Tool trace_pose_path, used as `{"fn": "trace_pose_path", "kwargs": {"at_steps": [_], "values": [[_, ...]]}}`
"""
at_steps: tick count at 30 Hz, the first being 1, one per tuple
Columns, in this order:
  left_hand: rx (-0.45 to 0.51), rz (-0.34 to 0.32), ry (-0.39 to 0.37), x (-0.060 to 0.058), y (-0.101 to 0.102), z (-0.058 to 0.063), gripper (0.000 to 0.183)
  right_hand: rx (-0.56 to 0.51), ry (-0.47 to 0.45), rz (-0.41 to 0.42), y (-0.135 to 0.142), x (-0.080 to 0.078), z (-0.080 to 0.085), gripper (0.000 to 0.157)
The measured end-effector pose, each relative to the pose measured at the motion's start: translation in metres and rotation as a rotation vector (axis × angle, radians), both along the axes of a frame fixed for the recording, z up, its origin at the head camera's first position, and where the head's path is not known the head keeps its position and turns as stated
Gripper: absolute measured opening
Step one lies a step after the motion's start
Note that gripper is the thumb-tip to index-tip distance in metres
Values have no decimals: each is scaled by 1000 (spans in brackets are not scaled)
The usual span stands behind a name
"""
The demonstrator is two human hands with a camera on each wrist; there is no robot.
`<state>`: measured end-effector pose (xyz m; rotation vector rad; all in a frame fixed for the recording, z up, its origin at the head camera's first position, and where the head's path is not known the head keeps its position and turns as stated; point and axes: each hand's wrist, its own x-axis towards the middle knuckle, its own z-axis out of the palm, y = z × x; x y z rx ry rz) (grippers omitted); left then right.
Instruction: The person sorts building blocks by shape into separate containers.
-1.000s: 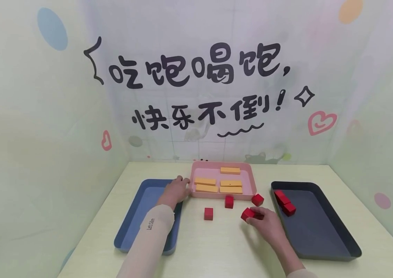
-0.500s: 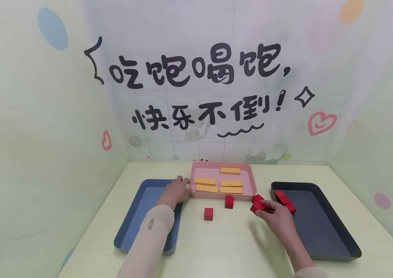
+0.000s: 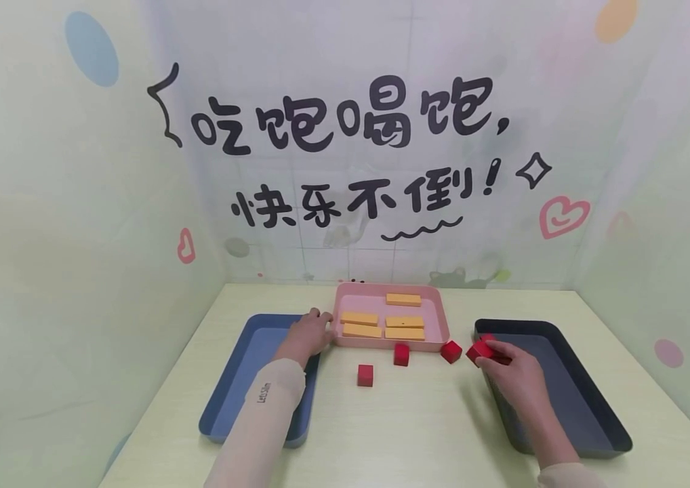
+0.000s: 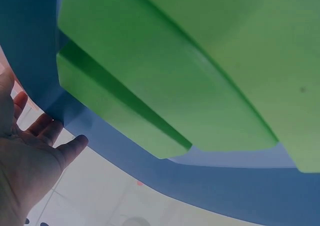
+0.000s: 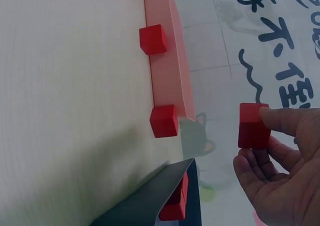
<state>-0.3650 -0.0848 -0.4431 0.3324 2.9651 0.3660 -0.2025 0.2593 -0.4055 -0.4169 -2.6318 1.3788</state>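
Note:
My right hand (image 3: pixel 518 373) pinches a red cube (image 5: pixel 254 126) between thumb and fingers, above the left rim of the dark grey tray (image 3: pixel 564 400). Inside that tray lie other red cubes (image 5: pixel 174 209), mostly hidden by the hand in the head view. My left hand (image 3: pixel 308 335) holds nothing; its loosely bent fingers lie at the far right corner of the blue tray (image 3: pixel 232 379). Several green blocks (image 4: pixel 130 81) appear over the blue tray in the left wrist view; the head view does not show them. Three red cubes (image 3: pixel 365 375) are on the table.
At the back, between the two larger trays, stands a pink tray (image 3: pixel 390 344) with several yellow-orange bars (image 3: pixel 404 333). Two of the loose cubes sit close to its front wall. A printed backdrop (image 3: pixel 351 169) encloses the pale table (image 3: pixel 394 434) behind and at the sides.
My right hand has carried its red cube rightward, from over the table to the dark grey tray's left rim. My left hand has stayed where it was.

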Motion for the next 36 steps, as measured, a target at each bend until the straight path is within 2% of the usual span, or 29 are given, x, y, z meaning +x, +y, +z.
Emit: {"fn": "trace_pose_path", "kwargs": {"at_steps": [7,20,26,36], "values": [[-2,-2,0,0,0,0,46,7,-1,-60,17,0,-4,53],[1,3,3,2,0,1,46,-8,-46,-171,42,2,-21,54],[17,17,-12,4,0,4,47,46,-52,-208,48,2,-27,51],[19,18,-14,5,0,5,47,37,-122,-231,55,-1,-37,50]]}}
